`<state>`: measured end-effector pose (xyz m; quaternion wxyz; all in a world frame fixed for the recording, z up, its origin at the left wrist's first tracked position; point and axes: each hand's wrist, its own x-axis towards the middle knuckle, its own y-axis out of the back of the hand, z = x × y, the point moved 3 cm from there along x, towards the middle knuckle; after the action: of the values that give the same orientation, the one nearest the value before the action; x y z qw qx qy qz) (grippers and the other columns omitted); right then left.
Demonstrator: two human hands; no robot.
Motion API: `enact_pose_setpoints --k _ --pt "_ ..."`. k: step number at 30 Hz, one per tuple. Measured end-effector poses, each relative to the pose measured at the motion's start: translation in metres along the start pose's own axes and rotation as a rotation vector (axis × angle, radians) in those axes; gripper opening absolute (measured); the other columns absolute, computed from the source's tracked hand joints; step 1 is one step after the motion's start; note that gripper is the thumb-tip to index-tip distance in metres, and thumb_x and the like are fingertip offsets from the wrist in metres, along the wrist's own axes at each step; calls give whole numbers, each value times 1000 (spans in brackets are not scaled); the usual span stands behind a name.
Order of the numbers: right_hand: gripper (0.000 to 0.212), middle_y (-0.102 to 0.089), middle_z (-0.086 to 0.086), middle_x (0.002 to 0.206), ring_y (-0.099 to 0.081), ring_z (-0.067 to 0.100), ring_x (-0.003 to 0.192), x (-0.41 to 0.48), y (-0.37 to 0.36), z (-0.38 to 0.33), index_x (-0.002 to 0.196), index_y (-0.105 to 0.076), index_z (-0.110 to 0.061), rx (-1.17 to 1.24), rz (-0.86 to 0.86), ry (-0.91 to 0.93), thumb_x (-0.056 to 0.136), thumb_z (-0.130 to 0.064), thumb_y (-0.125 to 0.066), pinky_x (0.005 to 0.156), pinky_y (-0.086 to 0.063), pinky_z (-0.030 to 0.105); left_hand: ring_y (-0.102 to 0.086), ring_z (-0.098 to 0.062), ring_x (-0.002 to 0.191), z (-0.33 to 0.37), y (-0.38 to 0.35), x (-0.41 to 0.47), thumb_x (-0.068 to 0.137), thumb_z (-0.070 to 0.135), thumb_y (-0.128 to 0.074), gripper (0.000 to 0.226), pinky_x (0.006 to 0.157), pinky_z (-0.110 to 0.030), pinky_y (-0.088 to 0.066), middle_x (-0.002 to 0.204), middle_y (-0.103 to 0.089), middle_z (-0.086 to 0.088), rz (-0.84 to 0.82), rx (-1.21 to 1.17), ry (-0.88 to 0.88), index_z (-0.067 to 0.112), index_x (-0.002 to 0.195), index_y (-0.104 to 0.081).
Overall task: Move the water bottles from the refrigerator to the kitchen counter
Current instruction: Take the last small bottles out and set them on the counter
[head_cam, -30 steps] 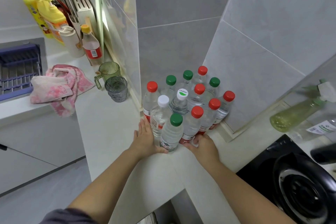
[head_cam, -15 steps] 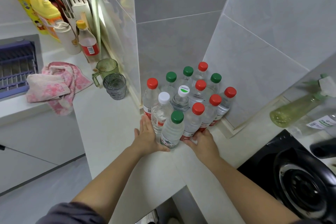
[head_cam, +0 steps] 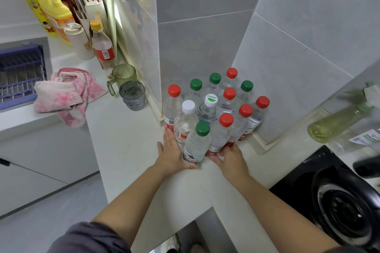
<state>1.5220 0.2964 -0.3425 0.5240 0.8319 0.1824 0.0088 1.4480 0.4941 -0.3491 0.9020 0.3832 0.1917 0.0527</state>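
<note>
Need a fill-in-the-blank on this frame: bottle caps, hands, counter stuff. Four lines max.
1. The front bottle, nearest the person, has a ____ cap.
2. In the bottle cluster, exactly ____ caps are red.
3. The pink towel lies to the cluster's ____.
4. The hand whose thumb lies along the front bottle's base is the person's ____.

Missing words: green; six; left; left.
</note>
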Motion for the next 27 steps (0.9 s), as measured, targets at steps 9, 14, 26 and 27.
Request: enact_pose_setpoints --k 9,14,26,27 --pt "50 -51 16 124 -49 34 113 -5 0 -1 113 -62 -5 -9 -9 6 87 -47 -68 94 -44 41 22 -22 147 -6 -6 -5 48 77 -77 161 117 -57 7 160 24 -11 33 -18 69 12 146 32" --pt "47 -50 9 124 -47 28 117 -17 3 5 115 -59 -12 -72 -14 35 89 -51 -63 93 -45 40 21 -28 147 -8 -8 -17 48 82 -72 159 116 -55 9 158 22 -20 59 22 175 13 146 32" --pt "60 -26 5 156 -19 24 146 -72 19 22 137 -46 -21 -194 -6 205 91 -59 -53 111 -27 40 14 -31 149 23 -31 -121 83 69 -54 114 117 -58 0 162 18 -9 278 376 92 14 152 18" --pt "61 -24 5 158 -16 24 148 -79 20 22 139 -44 -22 -193 -12 223 91 -59 -53 113 -24 41 15 -31 149 26 -34 -133 84 69 -52 112 117 -58 0 162 18 -9 292 387 105 15 152 19"
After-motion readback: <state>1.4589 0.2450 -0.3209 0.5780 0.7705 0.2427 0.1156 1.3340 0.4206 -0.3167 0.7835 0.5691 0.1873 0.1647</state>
